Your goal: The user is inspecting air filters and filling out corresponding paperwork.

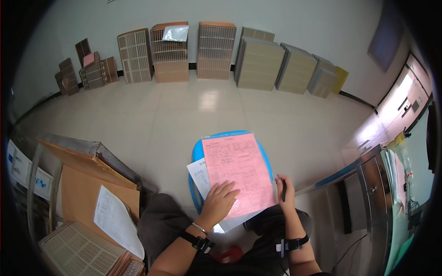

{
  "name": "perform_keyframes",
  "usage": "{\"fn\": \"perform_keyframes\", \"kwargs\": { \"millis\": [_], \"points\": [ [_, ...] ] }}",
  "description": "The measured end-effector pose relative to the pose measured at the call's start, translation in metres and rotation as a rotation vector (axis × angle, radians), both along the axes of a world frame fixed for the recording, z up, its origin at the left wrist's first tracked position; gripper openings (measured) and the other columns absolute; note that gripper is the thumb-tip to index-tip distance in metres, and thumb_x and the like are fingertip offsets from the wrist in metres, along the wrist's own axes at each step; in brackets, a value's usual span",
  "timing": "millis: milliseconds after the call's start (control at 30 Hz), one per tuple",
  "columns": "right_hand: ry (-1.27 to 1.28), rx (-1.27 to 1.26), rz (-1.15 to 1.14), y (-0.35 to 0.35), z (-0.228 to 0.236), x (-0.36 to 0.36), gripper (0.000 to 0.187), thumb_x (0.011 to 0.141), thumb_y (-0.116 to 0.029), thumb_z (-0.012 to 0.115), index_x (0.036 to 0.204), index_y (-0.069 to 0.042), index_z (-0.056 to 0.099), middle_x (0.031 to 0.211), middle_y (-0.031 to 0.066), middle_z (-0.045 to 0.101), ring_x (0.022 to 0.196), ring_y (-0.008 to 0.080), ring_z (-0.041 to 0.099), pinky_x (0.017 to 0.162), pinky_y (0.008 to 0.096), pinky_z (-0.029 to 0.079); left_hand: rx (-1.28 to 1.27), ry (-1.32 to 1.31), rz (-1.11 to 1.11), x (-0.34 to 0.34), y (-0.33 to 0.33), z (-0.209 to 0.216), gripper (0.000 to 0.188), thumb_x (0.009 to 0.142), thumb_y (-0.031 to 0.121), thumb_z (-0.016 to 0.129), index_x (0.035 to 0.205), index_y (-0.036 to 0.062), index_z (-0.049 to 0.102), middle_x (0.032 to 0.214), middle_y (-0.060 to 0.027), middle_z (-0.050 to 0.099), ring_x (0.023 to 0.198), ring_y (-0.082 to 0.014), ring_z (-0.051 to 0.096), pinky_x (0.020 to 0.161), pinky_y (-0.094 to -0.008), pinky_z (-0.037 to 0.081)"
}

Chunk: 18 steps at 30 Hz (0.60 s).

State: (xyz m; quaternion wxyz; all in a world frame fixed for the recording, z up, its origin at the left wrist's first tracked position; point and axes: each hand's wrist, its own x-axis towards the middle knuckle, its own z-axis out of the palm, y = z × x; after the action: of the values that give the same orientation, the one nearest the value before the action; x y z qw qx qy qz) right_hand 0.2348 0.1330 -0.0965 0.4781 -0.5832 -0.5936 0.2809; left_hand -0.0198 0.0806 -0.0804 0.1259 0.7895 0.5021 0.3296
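A pink printed form point(237, 170) lies over a blue stool point(198, 152) in front of my knees. White printed paper point(199, 175) sticks out from under its left side. My left hand point(222, 201) rests on the form's lower left part, fingers spread and holding nothing. Just beyond the form's right edge, my right hand point(288, 195) is closed around a slim black pen point(283, 190). The pen's point is turned down and appears apart from the paper. Part of the stool is hidden beneath the sheets.
Stacks of grid-patterned panels point(216, 50) and grey-green panels point(260, 64) lean along the far wall. To my left stands a brown board box point(73, 188), with a white sheet point(115, 221) and more panels point(83, 250). A metal-fronted desk point(373, 184) is on the right.
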Motion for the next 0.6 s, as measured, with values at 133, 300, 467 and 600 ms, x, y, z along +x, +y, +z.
{"fn": "perform_keyframes", "kwargs": {
  "millis": [133,300,467,600],
  "points": [
    [-0.059,-0.236,0.161,-0.03,-0.019,0.015,0.017,0.092,-0.018,0.051,0.094,-0.002,0.056,0.077,0.0045,0.058,0.075,0.01,0.051,0.067,0.0271,0.044,0.027,0.015,0.015,-0.004,0.001,0.0,0.027,0.082,0.015,0.058,0.108,0.0098,0.062,0.124,-0.0093,0.053,0.119,-0.0253,0.046,0.102,-0.0424,0.032],
    [0.408,-0.444,0.092,-0.035,0.009,-0.007,0.014,0.091,-0.019,0.054,0.089,-0.005,0.054,0.079,0.0001,0.056,0.073,0.0088,0.049,0.068,0.024,0.041,-0.033,-0.037,0.002,-0.006,0.01,0.0,0.028,0.083,0.017,0.057,0.11,0.0091,0.061,0.125,-0.0103,0.052,0.121,-0.0267,0.044,0.103,-0.0435,0.03],
    [0.456,-0.31,-0.049,-0.014,0.021,-0.02,0.012,0.091,-0.016,0.052,0.09,-0.004,0.054,0.076,-0.0004,0.054,0.071,0.0077,0.046,0.065,0.0242,0.039,-0.171,-0.045,-0.034,-0.005,0.008,0.023,0.04,0.083,0.026,0.06,0.119,0.0115,0.056,0.131,-0.0117,0.047,0.124,-0.0322,0.04,0.105,-0.0468,0.027],
    [0.007,-0.143,-0.064,0.002,0.001,-0.022,0.014,0.09,-0.016,0.054,0.091,-0.003,0.054,0.07,0.0046,0.051,0.066,0.0108,0.046,0.06,0.027,0.038,-0.075,0.063,-0.032,-0.005,0.008,0.018,0.048,0.08,0.032,0.063,0.122,0.0115,0.053,0.133,-0.0123,0.045,0.124,-0.0342,0.039,0.104,-0.0474,0.027]
  ]
}}
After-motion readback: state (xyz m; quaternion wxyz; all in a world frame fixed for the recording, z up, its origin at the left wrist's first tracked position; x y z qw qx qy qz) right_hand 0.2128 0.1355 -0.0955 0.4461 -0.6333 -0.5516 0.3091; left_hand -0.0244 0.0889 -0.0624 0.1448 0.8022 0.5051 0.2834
